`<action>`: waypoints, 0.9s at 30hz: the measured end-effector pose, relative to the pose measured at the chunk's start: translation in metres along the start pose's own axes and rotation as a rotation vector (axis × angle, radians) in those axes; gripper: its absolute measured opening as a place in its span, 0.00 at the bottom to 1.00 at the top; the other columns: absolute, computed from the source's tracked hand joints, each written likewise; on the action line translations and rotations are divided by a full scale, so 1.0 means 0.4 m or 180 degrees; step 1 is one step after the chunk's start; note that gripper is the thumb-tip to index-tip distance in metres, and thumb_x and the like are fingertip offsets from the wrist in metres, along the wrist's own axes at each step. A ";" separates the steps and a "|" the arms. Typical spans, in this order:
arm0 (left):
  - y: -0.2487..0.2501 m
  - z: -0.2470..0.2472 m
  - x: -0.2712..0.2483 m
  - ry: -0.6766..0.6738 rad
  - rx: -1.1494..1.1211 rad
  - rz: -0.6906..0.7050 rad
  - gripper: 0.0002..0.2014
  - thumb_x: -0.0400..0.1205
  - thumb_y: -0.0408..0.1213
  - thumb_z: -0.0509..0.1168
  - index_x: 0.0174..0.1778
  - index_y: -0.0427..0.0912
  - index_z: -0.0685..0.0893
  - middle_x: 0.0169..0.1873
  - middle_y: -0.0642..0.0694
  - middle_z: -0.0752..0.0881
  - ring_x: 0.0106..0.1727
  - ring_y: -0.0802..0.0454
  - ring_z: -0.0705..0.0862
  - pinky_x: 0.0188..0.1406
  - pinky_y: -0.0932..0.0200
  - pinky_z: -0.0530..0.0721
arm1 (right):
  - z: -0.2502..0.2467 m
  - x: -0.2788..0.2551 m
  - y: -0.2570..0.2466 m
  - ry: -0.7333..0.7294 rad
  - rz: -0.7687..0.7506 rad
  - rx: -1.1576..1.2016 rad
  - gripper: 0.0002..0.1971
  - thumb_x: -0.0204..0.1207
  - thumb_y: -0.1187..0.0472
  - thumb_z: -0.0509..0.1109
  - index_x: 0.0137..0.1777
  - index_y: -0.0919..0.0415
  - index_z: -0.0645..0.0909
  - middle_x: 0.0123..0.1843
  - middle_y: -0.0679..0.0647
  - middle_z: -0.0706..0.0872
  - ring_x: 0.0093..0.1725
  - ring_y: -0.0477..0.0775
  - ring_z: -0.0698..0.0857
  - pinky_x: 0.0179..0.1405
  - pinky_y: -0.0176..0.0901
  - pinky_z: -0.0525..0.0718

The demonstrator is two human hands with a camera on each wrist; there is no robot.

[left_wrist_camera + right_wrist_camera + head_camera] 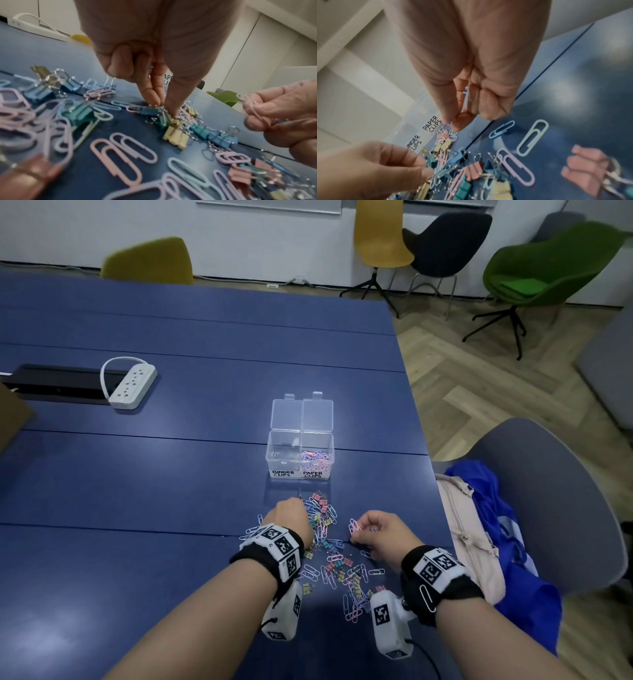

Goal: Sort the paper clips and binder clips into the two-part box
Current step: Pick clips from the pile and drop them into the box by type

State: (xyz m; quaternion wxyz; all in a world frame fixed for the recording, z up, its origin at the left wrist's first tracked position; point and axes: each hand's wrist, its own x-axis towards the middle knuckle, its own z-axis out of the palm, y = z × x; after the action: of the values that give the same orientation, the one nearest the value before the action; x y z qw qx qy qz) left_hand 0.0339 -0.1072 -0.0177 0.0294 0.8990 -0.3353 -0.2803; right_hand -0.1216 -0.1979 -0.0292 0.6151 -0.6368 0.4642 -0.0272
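A clear two-part box (pixel 299 453) stands open on the blue table (pixel 171 474). Its left part is labelled BINDER CLIPS; its right part, PAPER CLIPS, has pastel paper clips (pixel 317 457) inside. A mixed pile of paper clips and binder clips (pixel 329 556) lies in front of the box. My left hand (pixel 303 503) (pixel 163 108) pinches down into the pile beside a blue binder clip (pixel 148 111), and the end of a blue paper clip (pixel 150 67) shows inside its curled fingers. My right hand (pixel 358 529) (pixel 462 115) holds a bunch of pink and blue paper clips (pixel 248 102) above the table.
A white power strip (pixel 133 385) and a black cable slot (pixel 58 383) lie far left. The table's right edge runs close to my right hand. Beyond it, a grey chair (pixel 548 474) holds a beige bag (pixel 472 542) and blue cloth (pixel 496 508). More chairs stand behind.
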 end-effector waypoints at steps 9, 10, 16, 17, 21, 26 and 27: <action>-0.014 -0.001 -0.006 -0.0191 0.0061 0.0425 0.09 0.80 0.29 0.58 0.55 0.38 0.78 0.51 0.41 0.86 0.50 0.43 0.85 0.44 0.53 0.81 | -0.012 -0.023 0.026 -0.0281 0.0055 0.1627 0.11 0.78 0.78 0.62 0.39 0.64 0.75 0.31 0.58 0.78 0.19 0.42 0.68 0.15 0.31 0.66; -0.022 -0.006 -0.010 -0.0184 -0.0130 0.0525 0.07 0.82 0.31 0.56 0.54 0.38 0.77 0.48 0.41 0.85 0.47 0.44 0.83 0.43 0.53 0.80 | -0.013 -0.025 0.027 -0.0325 0.0085 0.1738 0.11 0.78 0.78 0.60 0.38 0.63 0.74 0.31 0.57 0.76 0.19 0.42 0.67 0.15 0.32 0.65; -0.097 -0.027 -0.050 -0.0682 -0.2365 0.0356 0.08 0.84 0.34 0.53 0.38 0.44 0.69 0.31 0.46 0.76 0.24 0.53 0.66 0.23 0.61 0.64 | -0.016 -0.045 0.032 -0.0499 0.0241 0.2033 0.14 0.73 0.77 0.51 0.33 0.60 0.68 0.29 0.55 0.71 0.23 0.48 0.66 0.19 0.36 0.60; -0.102 -0.024 -0.058 -0.0752 -0.2755 0.0262 0.09 0.82 0.31 0.53 0.36 0.43 0.69 0.29 0.44 0.76 0.22 0.53 0.64 0.21 0.63 0.61 | -0.016 -0.051 0.034 -0.0562 0.0238 0.2110 0.13 0.71 0.76 0.50 0.33 0.60 0.68 0.29 0.55 0.71 0.23 0.49 0.66 0.20 0.36 0.59; -0.099 -0.006 -0.096 -0.0957 -0.3615 0.0067 0.11 0.74 0.22 0.50 0.30 0.39 0.69 0.23 0.41 0.75 0.15 0.55 0.62 0.15 0.70 0.56 | -0.016 -0.068 0.033 -0.0913 0.0246 0.2448 0.06 0.67 0.70 0.52 0.34 0.62 0.70 0.29 0.56 0.73 0.24 0.50 0.68 0.20 0.36 0.61; -0.089 0.034 -0.130 -0.1358 -0.3760 0.0140 0.16 0.69 0.17 0.43 0.32 0.40 0.71 0.17 0.43 0.76 0.15 0.54 0.62 0.15 0.75 0.55 | -0.020 -0.074 0.041 -0.0634 0.0402 0.1999 0.14 0.83 0.62 0.58 0.33 0.60 0.70 0.27 0.53 0.74 0.21 0.46 0.68 0.14 0.33 0.61; -0.085 0.042 -0.136 -0.1421 -0.3689 0.0183 0.17 0.68 0.17 0.42 0.32 0.39 0.72 0.17 0.43 0.76 0.15 0.54 0.62 0.16 0.75 0.55 | -0.023 -0.077 0.045 -0.0549 0.0415 0.1878 0.14 0.83 0.63 0.59 0.34 0.59 0.71 0.27 0.53 0.74 0.20 0.45 0.67 0.13 0.32 0.61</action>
State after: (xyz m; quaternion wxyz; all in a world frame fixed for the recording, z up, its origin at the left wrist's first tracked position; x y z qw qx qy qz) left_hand 0.0114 -0.0450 -0.0136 0.4493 0.6472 -0.1508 -0.5971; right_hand -0.1547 -0.1821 -0.0251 0.8109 -0.3996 0.4222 -0.0671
